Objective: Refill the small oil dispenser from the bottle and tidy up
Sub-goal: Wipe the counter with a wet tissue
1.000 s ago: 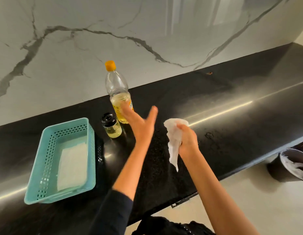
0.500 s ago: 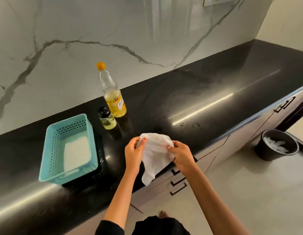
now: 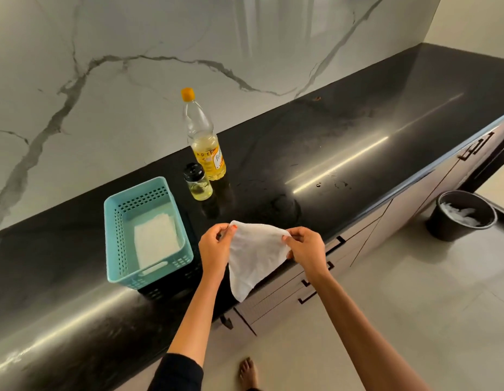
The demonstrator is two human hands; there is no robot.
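The small clear glass oil dispenser (image 3: 198, 183) with a black cap stands upright on the black stone countertop (image 3: 329, 131), with pale yellow oil visible in its body. Just behind it to the right stands the tall clear plastic oil bottle (image 3: 206, 148), orange cap on, with oil in its lower part. At the counter's front edge, the left hand (image 3: 214, 248) and right hand (image 3: 305, 249) each pinch a top corner of a crumpled white paper towel (image 3: 255, 258) hanging between them. A turquoise perforated plastic basket (image 3: 112, 235) sits to the dispenser's left.
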